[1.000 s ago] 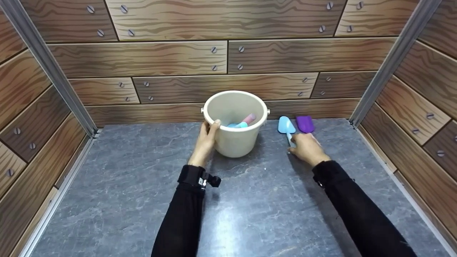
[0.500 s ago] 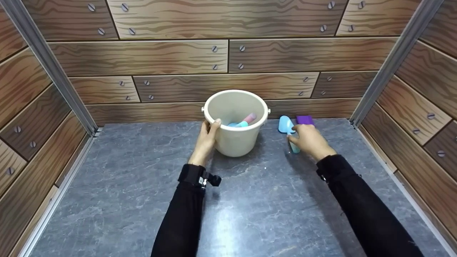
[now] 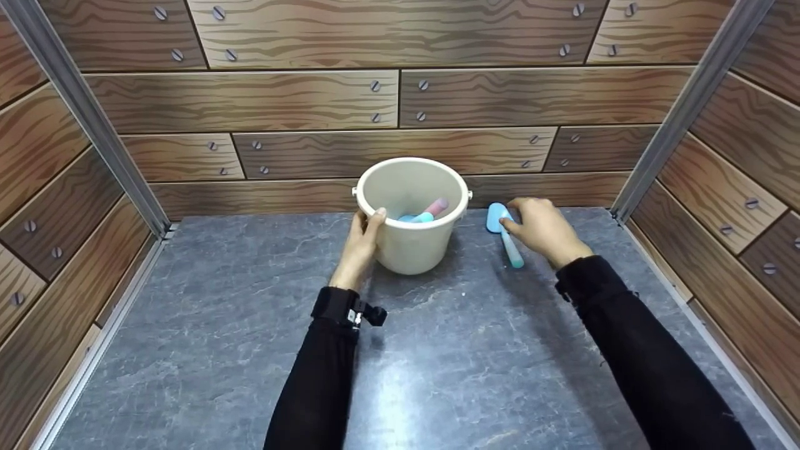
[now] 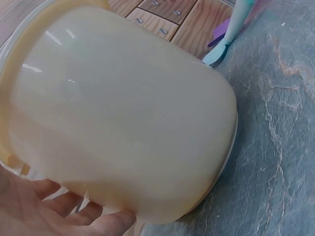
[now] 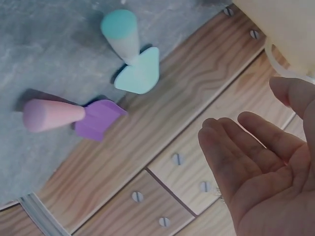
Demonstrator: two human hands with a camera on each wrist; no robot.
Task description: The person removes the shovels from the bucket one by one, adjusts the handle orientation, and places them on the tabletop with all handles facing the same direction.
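Observation:
My left hand [image 3: 357, 253] holds the cream bucket [image 3: 414, 253] at its left side, thumb over the rim and fingers against the outer wall. The bucket stands upright on the floor. Inside it show a pink handle [image 3: 437, 207] and a turquoise-tipped tool [image 3: 424, 218]. To the bucket's right lies a light blue toy shovel [image 3: 512, 251] with a turquoise handle end. My right hand [image 3: 545, 230] hovers over that side with nothing in its fingers. It hides the purple shovel [image 5: 101, 119] in the head view, but the right wrist view shows it lying beside the blue one, pink handle outward.
Wood-patterned panels [image 3: 300, 100] rise at the back and both sides. Grey metal posts [image 3: 681, 119] stand in the back corners. The floor [image 3: 237, 350] is dark grey with a marbled look.
My right hand has drawn away from the blue shovel's handle, rising back and slightly right, and now covers the purple shovel. My left hand and the bucket have stayed put.

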